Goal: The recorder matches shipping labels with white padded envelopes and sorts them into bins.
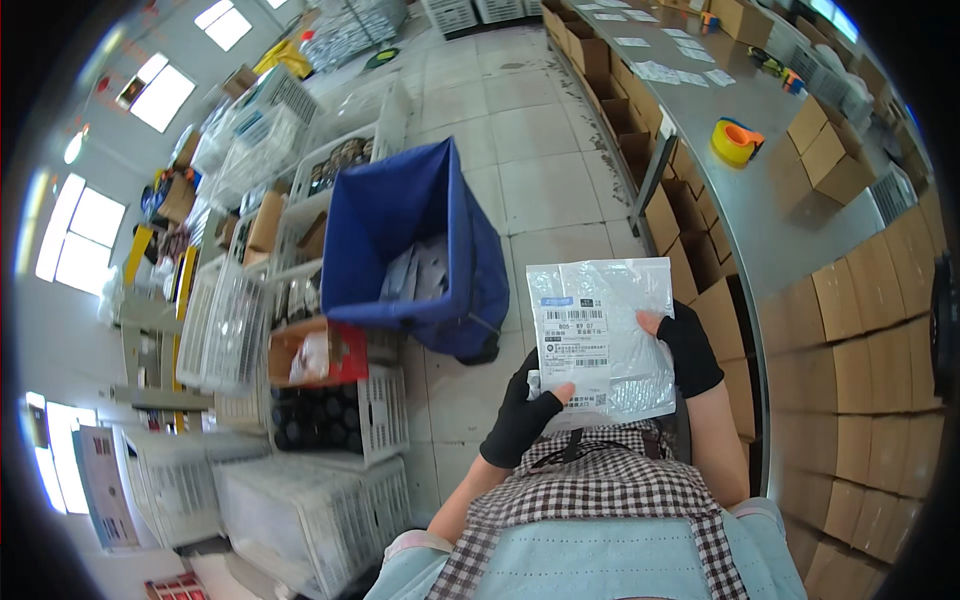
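Observation:
A white plastic mailing bag (637, 375) with a printed shipping label (573, 340) is held up in front of my chest. My left hand (522, 415), in a black fingerless glove, grips its lower left corner with the thumb on the front. On the right edge, my right hand (688, 350), gloved the same way, pinches the bag with its thumb lying on the face. The other fingers of both hands are hidden behind the bag. Left of it and further off stands a deep blue fabric bin (470, 270) with several flat grey-white packages (415, 272) at its bottom.
A metal table (690, 110) runs along the right, carrying a yellow tape roll (735, 143), paper slips and an open carton (828, 150). Cardboard boxes (870, 380) are stacked at the near right. Plastic crates (320, 510) line the left, beyond a tiled floor (535, 185).

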Tool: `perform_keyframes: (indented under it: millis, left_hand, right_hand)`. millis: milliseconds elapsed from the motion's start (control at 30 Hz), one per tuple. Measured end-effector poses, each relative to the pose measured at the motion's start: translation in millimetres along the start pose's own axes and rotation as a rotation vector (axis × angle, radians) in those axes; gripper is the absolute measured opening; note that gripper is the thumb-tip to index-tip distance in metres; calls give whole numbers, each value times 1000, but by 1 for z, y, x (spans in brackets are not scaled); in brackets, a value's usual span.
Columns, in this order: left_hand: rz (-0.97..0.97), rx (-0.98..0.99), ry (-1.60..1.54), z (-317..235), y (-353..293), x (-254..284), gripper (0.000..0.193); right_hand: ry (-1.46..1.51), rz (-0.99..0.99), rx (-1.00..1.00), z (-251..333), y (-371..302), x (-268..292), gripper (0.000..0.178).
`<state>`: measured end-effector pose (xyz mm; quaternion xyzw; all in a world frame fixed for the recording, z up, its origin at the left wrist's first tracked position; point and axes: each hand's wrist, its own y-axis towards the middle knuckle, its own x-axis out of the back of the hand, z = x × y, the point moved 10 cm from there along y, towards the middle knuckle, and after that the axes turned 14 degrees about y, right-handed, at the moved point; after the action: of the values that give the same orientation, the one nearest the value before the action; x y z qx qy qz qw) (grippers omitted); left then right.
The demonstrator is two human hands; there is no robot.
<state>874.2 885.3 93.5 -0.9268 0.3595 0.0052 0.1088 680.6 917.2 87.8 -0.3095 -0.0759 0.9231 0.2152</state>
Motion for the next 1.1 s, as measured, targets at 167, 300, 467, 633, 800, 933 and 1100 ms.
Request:
perform_keyframes:
  millis: [167,300,467,633,800,933,1100]
  left_hand:
    - [37,59,121,-21,139,19,66]
    - [65,-26,206,-47,238,33,68]
    - [-30,-19,129,-75,349,83,56]
    - [-238,0,-9,-105,455,150,48]
    - [-232,89,105,-97,578,234,36]
    - [-229,196,276,-131,674,284,28]
    - [-316,196,368,-129,764,366,48]
  right_hand:
    - [8,-39,6,41,126,7,36]
    - [-11,-40,26,74,227,8,36]
    - [-79,-5,32,112,354,-20,37]
    - [-219,218,37,124,473,-68,52]
    - [-179,183,-57,138,598,-86,49]
    - [-237,-39,97,177,698,-48,45]
    - [-73,-247,213,218,779,-2,45]
